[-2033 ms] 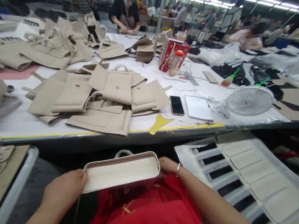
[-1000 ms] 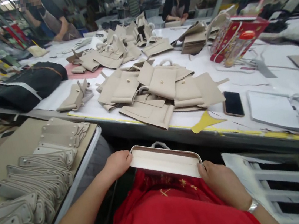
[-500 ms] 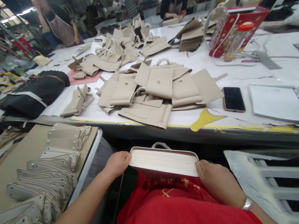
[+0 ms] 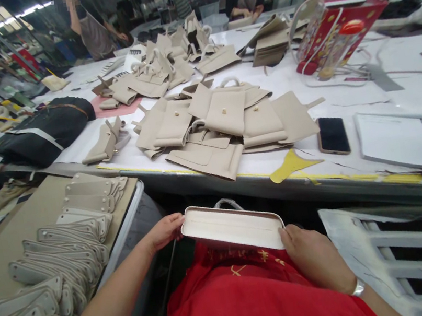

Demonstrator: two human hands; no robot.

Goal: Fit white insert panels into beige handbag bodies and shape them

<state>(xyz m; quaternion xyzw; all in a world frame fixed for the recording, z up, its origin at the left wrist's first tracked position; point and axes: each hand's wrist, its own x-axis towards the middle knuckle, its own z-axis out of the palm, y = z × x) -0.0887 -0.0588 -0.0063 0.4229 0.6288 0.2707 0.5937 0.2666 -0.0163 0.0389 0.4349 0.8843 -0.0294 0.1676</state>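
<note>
Just above my lap is a handbag piece [image 4: 233, 227], its long cream face with rounded corners and a thin brown edge turned up towards me. A looped handle [image 4: 229, 204] shows behind its far edge. My left hand [image 4: 165, 230] is at the left end, fingers closed at the corner. At the right end my right hand [image 4: 316, 254] grips the other corner, thumb near the cream face and the other fingers mostly hidden. A red apron [image 4: 252, 305] lies beneath. On the table ahead, several beige unfinished bags [image 4: 224, 114] lie in a pile.
Stacked beige straps [image 4: 66, 248] lie on a board to my left. A yellow scrap [image 4: 292, 165], a phone [image 4: 332, 135] and a notepad [image 4: 394, 141] are near the table's edge. A slatted white stool [image 4: 407, 250] stands at right. Two people work across the table.
My left fingers have loosened and shifted slightly at the corner. The handbag piece and my right hand have moved slightly to the right. The view has shifted a little.
</note>
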